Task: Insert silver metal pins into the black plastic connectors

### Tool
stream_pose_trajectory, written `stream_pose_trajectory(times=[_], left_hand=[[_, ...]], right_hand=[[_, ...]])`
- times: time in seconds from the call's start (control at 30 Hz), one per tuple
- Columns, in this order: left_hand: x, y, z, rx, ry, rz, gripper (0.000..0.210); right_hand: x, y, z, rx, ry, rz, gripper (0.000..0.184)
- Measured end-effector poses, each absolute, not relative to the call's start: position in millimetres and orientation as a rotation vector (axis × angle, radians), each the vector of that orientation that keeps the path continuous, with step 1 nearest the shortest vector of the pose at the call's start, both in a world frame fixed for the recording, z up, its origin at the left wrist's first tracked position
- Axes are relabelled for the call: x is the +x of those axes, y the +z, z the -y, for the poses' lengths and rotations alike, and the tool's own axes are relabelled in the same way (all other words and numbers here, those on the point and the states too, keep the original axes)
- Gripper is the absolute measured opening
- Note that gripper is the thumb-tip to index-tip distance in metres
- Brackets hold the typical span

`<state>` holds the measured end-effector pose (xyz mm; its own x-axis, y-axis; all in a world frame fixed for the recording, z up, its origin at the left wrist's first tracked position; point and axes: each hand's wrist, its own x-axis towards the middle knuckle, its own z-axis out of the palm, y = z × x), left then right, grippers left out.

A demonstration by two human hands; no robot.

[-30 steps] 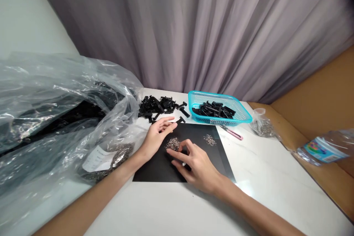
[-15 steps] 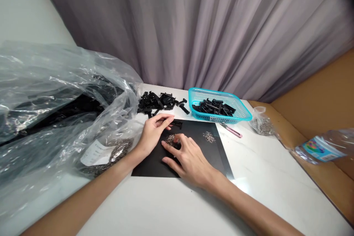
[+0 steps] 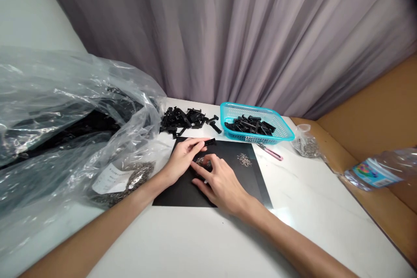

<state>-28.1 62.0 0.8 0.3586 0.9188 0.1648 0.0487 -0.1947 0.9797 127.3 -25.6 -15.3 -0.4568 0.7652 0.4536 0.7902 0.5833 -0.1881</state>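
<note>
My left hand [image 3: 181, 156] pinches a small black plastic part [image 3: 210, 142] between thumb and fingers, above the far side of a black mat [image 3: 182, 195]. Over a little pile of tiny shiny metal pieces [image 3: 200, 161], my right hand [image 3: 224, 184] is held low, thumb and index finger apart, other fingers bent. Part of that pile is hidden by its fingers, and no held piece shows. A second pile of metal pieces [image 3: 244, 160] lies on the mat's right side. The exact kind of these pieces is too small to make out.
Behind the mat, a heap of black parts [image 3: 182, 120] sits beside a blue basket [image 3: 280, 137] of similar parts. A pink-handled cutter [image 3: 272, 153], a small bag of metal pieces [image 3: 306, 145] and a bottle [image 3: 374, 173] are rightward. Large plastic bags [image 3: 74, 78] and a labelled bag [image 3: 110, 179] fill the left.
The black part in my left hand has turned and now shows more clearly beyond the fingertips. My right hand stays over the near pile, its fingers slightly shifted. The view has moved slightly.
</note>
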Motion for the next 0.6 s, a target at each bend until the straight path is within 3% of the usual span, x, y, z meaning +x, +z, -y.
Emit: stream_pose_trajectory(times=[0.3, 0.6], left_hand=[[-27, 4, -58, 1.563, 1.022, -0.940, 0.041], [-25, 4, -58, 1.567, 1.063, -0.956, 0.035]], right_hand=[[127, -11, 27, -1.286, -0.132, 2.376, 0.042], [130, -22, 25, -1.163, -0.081, 2.232, 0.025]])
